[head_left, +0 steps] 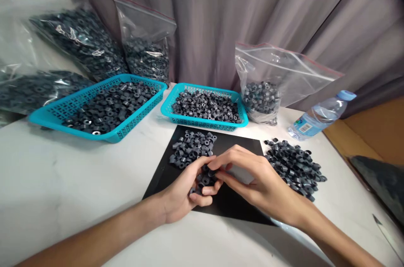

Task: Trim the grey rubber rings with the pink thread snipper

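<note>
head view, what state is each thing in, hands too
left hand: cupped around small dark parts
right hand: bent, at those parts
black mat: flat on white table
mat pile: loose
table pile: loose, heaped
left basket: holding loose parts
middle basket: holding loose parts
right bag: standing, partly filled
left bags: partly filled
bottle: capped
curtain: hanging in folds

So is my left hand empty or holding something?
Not empty: several dark hollow pieces show in your left hand, which is cupped around them.
</note>
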A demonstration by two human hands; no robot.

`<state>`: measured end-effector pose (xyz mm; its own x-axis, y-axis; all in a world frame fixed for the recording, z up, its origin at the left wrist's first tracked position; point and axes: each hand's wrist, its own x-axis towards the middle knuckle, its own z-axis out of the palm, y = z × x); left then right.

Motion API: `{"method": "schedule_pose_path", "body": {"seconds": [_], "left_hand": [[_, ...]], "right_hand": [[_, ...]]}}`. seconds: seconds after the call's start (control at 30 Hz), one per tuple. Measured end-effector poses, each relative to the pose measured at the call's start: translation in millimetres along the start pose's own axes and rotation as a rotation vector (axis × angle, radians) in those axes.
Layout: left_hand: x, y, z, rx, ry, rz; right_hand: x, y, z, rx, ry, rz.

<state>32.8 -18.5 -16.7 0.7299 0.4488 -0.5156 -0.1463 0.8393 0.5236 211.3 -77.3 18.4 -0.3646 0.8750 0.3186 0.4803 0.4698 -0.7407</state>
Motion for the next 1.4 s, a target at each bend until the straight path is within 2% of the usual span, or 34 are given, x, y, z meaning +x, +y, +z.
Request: {"method": "schedule_pose_path", "body": {"seconds": [0.43,0.7,0.87,1.1,1.4], "left_hand": [[-1,3,4.6,-0.102,0.049,0.004],[-1,3,4.5,-0.099,0.036,-0.014],[-3,3,4.3,-0.059,-0.005,-0.009],[-3,2,8.0,0.02,0.019,0.005],[-2,2,11.2,-0.066,0.048,0.013]], "right_hand": [[2,0,-5,-0.019,-0.076,-0.033],[3,1,-9,0.01,-0.139,0.026],[4,7,-13,0.069,-0.067,0.105],[3,19,-12,0.01,0.031,0.134],[2,5,-14,-0.129,0.103,0.078]]}}
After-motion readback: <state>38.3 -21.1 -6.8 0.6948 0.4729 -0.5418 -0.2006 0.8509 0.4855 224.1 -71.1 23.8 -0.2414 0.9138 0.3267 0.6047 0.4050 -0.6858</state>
